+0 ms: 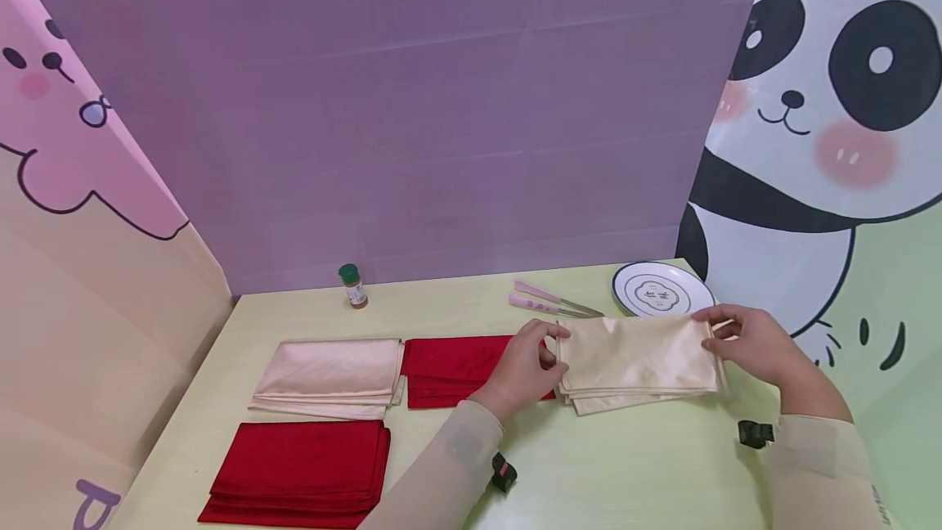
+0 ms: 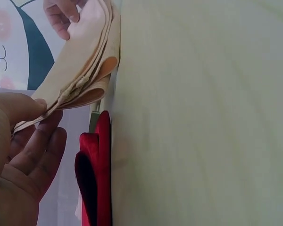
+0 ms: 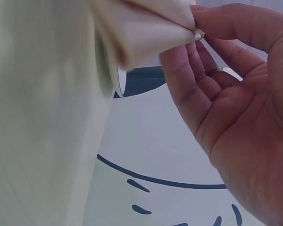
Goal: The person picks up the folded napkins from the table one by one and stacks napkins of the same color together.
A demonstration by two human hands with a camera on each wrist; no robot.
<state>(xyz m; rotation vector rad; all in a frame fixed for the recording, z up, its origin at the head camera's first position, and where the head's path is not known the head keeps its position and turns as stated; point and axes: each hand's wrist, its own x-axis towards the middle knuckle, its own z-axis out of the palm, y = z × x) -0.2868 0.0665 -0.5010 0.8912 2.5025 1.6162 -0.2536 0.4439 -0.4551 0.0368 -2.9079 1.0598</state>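
Between my two hands is a folded cream satin cloth (image 1: 640,354), several layers thick. My left hand (image 1: 522,370) pinches its left edge between thumb and fingers. At the far end, my right hand (image 1: 758,346) grips the upper right corner. In the left wrist view, the cloth (image 2: 80,61) is lifted at the side, with loose folds bulging underneath. The right wrist view has a corner of the cloth (image 3: 146,35) caught between thumb and fingers. A folded red cloth (image 1: 456,366) lies on the table just left of it, partly covered by my left hand.
Left on the table (image 1: 589,473) lie a folded pale pink cloth (image 1: 331,370) and a larger red stack (image 1: 294,469). Behind them stands a green-capped jar (image 1: 353,286). Two pink-handled utensils (image 1: 540,301) and a white plate (image 1: 636,280) are behind the cream cloth. Walls bound the back and sides.
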